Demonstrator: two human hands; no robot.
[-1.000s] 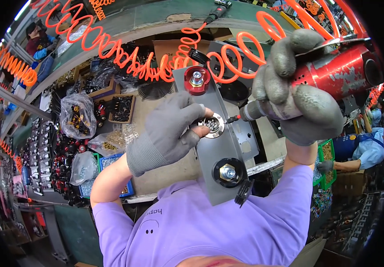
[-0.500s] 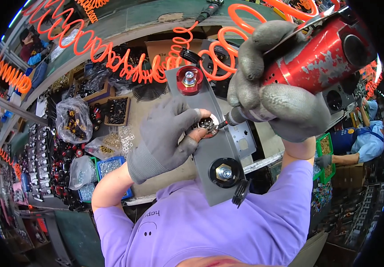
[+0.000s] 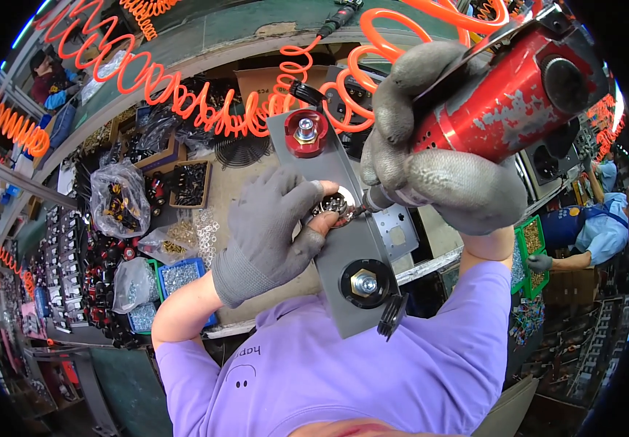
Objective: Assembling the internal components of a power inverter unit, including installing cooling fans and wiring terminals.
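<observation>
Thumb and fingertips of my gloved left hand [image 3: 263, 237] are closed on a small round metal part [image 3: 344, 207] at the middle of a long grey metal panel [image 3: 354, 244]. My gloved right hand [image 3: 467, 182] grips a worn red air screwdriver [image 3: 500, 105], its bit pointing left at the round part's right edge. Whether the tip touches a screw is too small to tell. At the panel's far end sits a red round terminal [image 3: 307, 146] with a bolt and nut; a black round terminal [image 3: 347, 284] sits at the near end. Black caps [image 3: 392, 317] hang beside them.
Orange coiled air hoses [image 3: 212, 109] loop across the back. Left on the bench are bagged small parts [image 3: 118, 200], an open box of black pieces [image 3: 189, 183], loose washers [image 3: 206, 231] and blue bins [image 3: 180, 277]. At right, a co-worker's hand [image 3: 540, 263] is at green bins [image 3: 533, 237].
My right hand and the screwdriver have shifted slightly left, the bit now nearer the round part. My left hand keeps its hold. The co-worker's hand has moved a little right.
</observation>
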